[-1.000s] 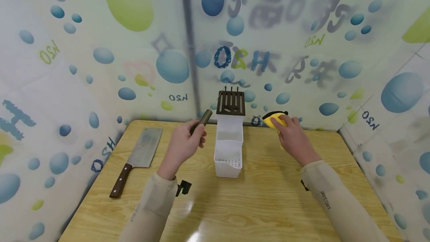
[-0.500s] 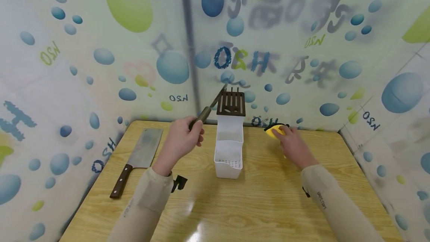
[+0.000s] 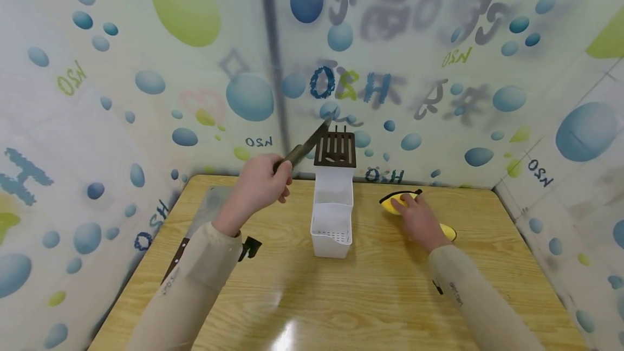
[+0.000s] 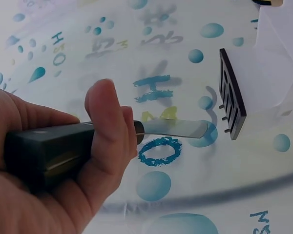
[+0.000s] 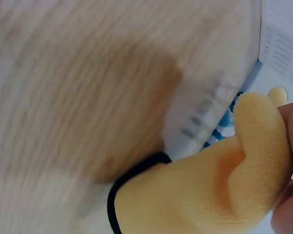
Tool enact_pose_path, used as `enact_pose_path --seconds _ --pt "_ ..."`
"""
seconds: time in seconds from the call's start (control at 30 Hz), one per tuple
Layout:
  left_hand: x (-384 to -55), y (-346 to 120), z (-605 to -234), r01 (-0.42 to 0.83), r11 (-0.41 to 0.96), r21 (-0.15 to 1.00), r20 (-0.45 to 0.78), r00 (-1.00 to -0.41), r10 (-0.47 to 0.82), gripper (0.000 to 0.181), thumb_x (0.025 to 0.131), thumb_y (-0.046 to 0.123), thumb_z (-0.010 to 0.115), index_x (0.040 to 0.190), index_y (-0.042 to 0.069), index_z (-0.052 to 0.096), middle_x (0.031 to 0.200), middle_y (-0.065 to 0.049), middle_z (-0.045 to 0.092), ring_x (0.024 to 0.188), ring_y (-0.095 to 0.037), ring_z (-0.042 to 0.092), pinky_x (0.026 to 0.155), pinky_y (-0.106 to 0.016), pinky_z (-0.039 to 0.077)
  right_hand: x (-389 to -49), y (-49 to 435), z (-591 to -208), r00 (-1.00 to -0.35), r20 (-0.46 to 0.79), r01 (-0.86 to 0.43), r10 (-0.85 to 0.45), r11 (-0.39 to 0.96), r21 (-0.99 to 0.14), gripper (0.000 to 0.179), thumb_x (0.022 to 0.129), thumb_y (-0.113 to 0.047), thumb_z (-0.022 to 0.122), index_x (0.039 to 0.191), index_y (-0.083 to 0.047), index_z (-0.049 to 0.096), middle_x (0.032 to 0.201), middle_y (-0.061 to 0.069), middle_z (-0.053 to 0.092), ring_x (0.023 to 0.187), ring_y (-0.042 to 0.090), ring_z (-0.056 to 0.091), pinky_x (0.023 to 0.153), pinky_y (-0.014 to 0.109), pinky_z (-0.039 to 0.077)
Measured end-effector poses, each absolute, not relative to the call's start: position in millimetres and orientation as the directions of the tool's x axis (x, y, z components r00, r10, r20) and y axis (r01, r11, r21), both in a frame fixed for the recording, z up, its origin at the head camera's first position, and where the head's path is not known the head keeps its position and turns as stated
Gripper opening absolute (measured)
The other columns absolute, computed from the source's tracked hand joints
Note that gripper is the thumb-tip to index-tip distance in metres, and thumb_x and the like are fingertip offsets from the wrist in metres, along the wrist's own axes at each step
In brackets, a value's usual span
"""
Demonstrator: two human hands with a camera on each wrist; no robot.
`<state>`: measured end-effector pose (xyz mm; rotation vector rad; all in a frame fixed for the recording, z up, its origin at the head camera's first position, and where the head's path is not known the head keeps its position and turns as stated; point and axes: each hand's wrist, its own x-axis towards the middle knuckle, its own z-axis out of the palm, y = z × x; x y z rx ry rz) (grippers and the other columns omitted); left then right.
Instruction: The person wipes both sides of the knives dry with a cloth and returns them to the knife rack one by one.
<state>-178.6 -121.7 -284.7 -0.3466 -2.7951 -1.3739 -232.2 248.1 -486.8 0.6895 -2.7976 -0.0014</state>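
Observation:
My left hand (image 3: 258,186) grips the dark handle of a knife (image 3: 317,138), its blade slanting up to the right over the left edge of the holder's black slotted top. In the left wrist view the knife blade (image 4: 178,128) points toward that top, with the thumb along the handle. My right hand (image 3: 419,223) pinches a yellow cloth (image 3: 390,206) with black edging, low over the table right of the holder. Part of the cloth shows beyond the wrist. The right wrist view has the bunched cloth (image 5: 185,197) between fingertips. The white holder (image 3: 331,215) stands upright between both hands.
A cleaver (image 3: 208,205) lies at the left of the wooden table (image 3: 370,297), partly hidden by my left sleeve. Thin prongs rise behind the holder's slotted top (image 3: 335,150). Bubble-patterned walls (image 3: 419,42) close in the table at the back and sides.
The knife has swung into view with its blade pointing up right, while my left hand has drawn slightly left and up. My right hand has lowered the cloth toward the table.

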Motion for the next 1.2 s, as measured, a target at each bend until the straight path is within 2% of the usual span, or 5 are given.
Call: enact_pose_path --seconds 0.17,0.63,0.93,1.1,1.2 --pt "-182.4 -124.7 -274.7 0.191 0.633 0.75 0.065 -0.974 0.217 0.035 0.108 0.017 0.043 0.087 -0.001 0.065 0.078 -0.014 0.067 0.056 -0.02 0.066 0.061 -0.038 0.059 -231.7 239.8 -494.6 -0.864 0.234 -0.452 -0.446 0.891 0.03 0.047 0.09 0.008 0.069 0.135 -0.005 0.067 0.125 0.026 0.06 0.099 0.047 0.058 0.081 0.054 0.057" --pt "-191.1 -128.5 -250.1 0.148 0.739 0.657 -0.053 -0.969 0.241 0.039 0.111 0.02 0.038 0.089 -0.002 0.061 0.077 -0.012 0.068 0.057 -0.02 0.069 0.068 -0.036 0.059 -233.1 227.8 -492.9 -0.882 0.103 -0.463 -0.459 0.886 -0.019 0.038 0.089 0.009 0.07 0.125 -0.002 0.072 0.117 0.022 0.063 0.101 0.042 0.06 0.087 0.054 0.055" --pt "-200.8 -124.6 -232.1 0.105 0.813 0.573 -0.124 -0.969 0.212 0.044 0.111 0.022 0.036 0.082 0.0 0.06 0.071 -0.01 0.068 0.06 -0.025 0.073 0.081 -0.042 0.058 -233.0 217.5 -490.1 -0.864 0.092 -0.5 -0.494 0.864 -0.055 0.032 0.087 0.012 0.07 0.115 -0.002 0.075 0.112 0.021 0.063 0.097 0.04 0.06 0.084 0.052 0.056" --pt "-205.3 -122.7 -222.7 0.124 0.843 0.524 -0.146 -0.962 0.232 0.05 0.111 0.021 0.034 0.074 0.002 0.062 0.066 -0.009 0.068 0.06 -0.024 0.073 0.079 -0.042 0.057 -233.0 207.6 -480.5 -0.852 0.111 -0.519 -0.511 0.852 -0.065 0.03 0.089 0.01 0.069 0.117 0.001 0.074 0.115 0.021 0.065 0.103 0.039 0.06 0.09 0.05 0.056" --pt "-207.4 -122.1 -218.2 0.13 0.857 0.499 -0.161 -0.958 0.238 0.052 0.111 0.02 0.034 0.071 0.003 0.062 0.064 -0.009 0.068 0.06 -0.024 0.073 0.088 -0.044 0.056 -234.6 201.0 -474.2 -0.861 0.107 -0.505 -0.497 0.859 -0.081 0.03 0.092 0.005 0.069 0.121 0.002 0.073 0.117 0.021 0.065 0.106 0.039 0.06 0.095 0.049 0.054"
